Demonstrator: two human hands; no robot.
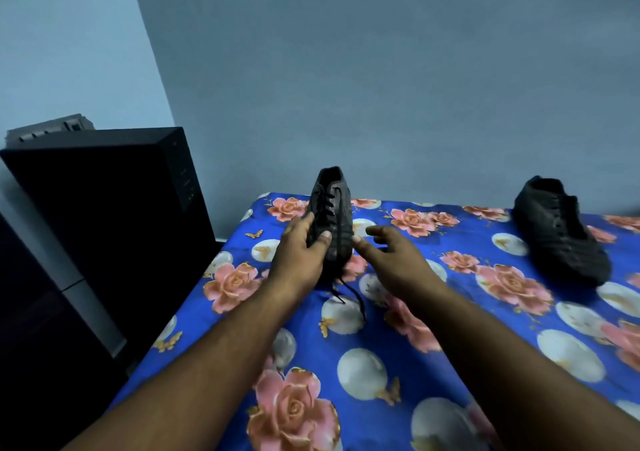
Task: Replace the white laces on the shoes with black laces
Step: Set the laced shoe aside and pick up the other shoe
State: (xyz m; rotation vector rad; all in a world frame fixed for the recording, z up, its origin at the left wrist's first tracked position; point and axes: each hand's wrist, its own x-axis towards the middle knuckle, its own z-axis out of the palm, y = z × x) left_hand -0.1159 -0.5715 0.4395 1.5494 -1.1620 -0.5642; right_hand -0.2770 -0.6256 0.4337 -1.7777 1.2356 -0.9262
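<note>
— On the bed, what have you got hold of?

— At the far edge of the floral sheet (450, 329) I hold a black shoe (332, 215) in my left hand (301, 256). Fingers curl round its left side, thumb presses across the front, and the shoe stands tipped up off the sheet against the grey wall (381, 69).

— And the laces?

— A black lace (327, 204) runs through the eyelets. Its loose ends hang below my hand and trail onto the sheet.

— Your other hand?

— My right hand (391, 260) hangs just beside the shoe, holding nothing. Fingers are loosely spread, the thumb tip close to the shoe's right edge; whether it touches I cannot tell.

— Where is the mate?

— A second shoe (561, 232), also black, lies on the sheet well apart to the right, near the wall. Its lacing is too dark to make out.

— Anything else in shot?

— A black cabinet (114, 208) stands left of the bed.
</note>
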